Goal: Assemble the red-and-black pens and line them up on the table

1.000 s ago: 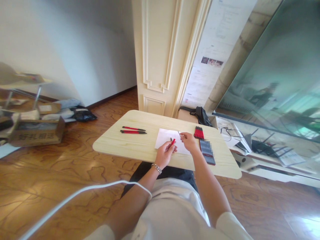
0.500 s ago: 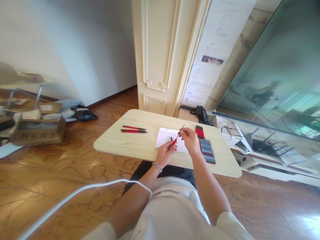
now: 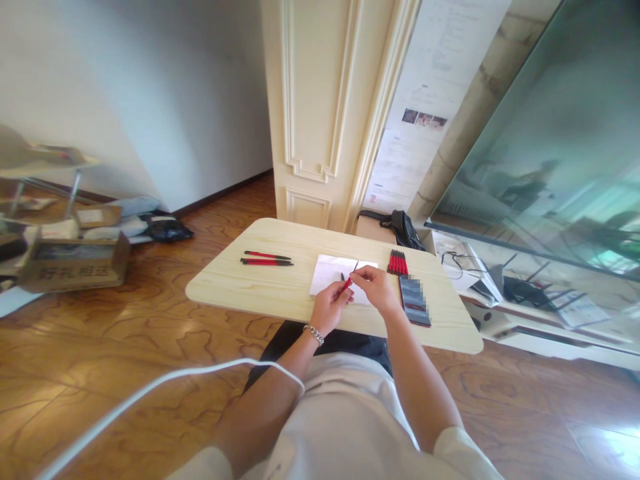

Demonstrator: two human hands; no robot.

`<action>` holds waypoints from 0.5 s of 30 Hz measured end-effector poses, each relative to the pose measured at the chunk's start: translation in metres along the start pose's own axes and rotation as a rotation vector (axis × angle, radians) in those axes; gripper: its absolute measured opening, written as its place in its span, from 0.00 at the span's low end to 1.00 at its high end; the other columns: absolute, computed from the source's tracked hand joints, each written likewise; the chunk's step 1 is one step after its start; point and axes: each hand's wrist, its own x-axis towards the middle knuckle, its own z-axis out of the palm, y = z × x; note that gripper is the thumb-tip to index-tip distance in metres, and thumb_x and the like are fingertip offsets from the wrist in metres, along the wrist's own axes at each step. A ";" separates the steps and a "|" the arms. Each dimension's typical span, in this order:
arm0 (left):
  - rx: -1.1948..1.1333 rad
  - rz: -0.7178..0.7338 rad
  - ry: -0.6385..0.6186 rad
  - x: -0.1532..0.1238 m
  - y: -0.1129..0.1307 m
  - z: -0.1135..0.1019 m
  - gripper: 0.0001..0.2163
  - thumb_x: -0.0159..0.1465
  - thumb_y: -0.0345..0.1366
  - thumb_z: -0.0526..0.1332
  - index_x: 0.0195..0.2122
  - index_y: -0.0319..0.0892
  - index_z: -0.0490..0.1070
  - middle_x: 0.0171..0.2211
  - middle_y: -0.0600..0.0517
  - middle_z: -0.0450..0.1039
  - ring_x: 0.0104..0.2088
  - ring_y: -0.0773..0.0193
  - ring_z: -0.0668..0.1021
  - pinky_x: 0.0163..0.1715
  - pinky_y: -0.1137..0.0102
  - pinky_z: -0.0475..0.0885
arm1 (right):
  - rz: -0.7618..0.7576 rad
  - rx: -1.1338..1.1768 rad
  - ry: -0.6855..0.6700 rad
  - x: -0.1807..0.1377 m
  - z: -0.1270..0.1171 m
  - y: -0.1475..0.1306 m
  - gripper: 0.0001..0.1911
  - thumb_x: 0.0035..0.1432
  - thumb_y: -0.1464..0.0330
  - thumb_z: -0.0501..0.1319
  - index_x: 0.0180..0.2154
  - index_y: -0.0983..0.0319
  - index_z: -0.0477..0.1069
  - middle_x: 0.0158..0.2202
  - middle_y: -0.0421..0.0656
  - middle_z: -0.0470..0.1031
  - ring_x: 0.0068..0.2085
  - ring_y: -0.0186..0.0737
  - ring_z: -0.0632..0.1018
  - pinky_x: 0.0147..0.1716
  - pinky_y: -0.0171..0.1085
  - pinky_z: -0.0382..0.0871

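My left hand (image 3: 329, 307) is closed round a red pen barrel (image 3: 347, 284), which tilts up to the right. A thin dark pen refill (image 3: 356, 265) stands up from the barrel's upper end, mostly hidden by fingers. My right hand (image 3: 374, 287) pinches it close to that end, the fingertips of both hands almost touching. Under the hands lies a white sheet of paper (image 3: 327, 267), with a small dark pen part (image 3: 343, 276) on it, partly covered by my left hand.
On the light wooden table (image 3: 225, 287) lie red-and-black pens (image 3: 267, 263) at left. Several more pens (image 3: 398, 262) sit in a row at right, above a dark phone-like slab (image 3: 414, 303). A white cable (image 3: 165, 380) crosses my left forearm.
My right hand has moved down and left along the refill, closer to the barrel. Less of the refill shows between the hands. My left hand keeps its hold on the barrel.
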 end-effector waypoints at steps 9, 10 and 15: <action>-0.023 -0.005 -0.010 -0.001 0.000 -0.001 0.17 0.61 0.45 0.60 0.44 0.38 0.70 0.32 0.48 0.76 0.31 0.64 0.78 0.33 0.69 0.73 | -0.018 -0.089 -0.139 0.002 -0.008 -0.010 0.11 0.50 0.61 0.62 0.28 0.63 0.76 0.28 0.42 0.77 0.31 0.36 0.74 0.33 0.35 0.67; -0.021 -0.004 -0.007 -0.001 0.001 -0.001 0.17 0.61 0.45 0.60 0.44 0.38 0.70 0.32 0.48 0.76 0.31 0.64 0.78 0.33 0.69 0.73 | -0.018 -0.087 -0.166 0.003 -0.009 -0.008 0.12 0.50 0.60 0.62 0.29 0.62 0.76 0.28 0.42 0.77 0.30 0.36 0.74 0.32 0.35 0.66; -0.024 -0.015 0.016 0.000 0.002 0.000 0.20 0.61 0.48 0.59 0.46 0.38 0.70 0.33 0.47 0.76 0.30 0.64 0.79 0.33 0.69 0.73 | 0.083 -0.165 -0.117 0.018 -0.010 0.021 0.13 0.54 0.62 0.58 0.35 0.62 0.77 0.30 0.42 0.78 0.30 0.36 0.75 0.30 0.35 0.66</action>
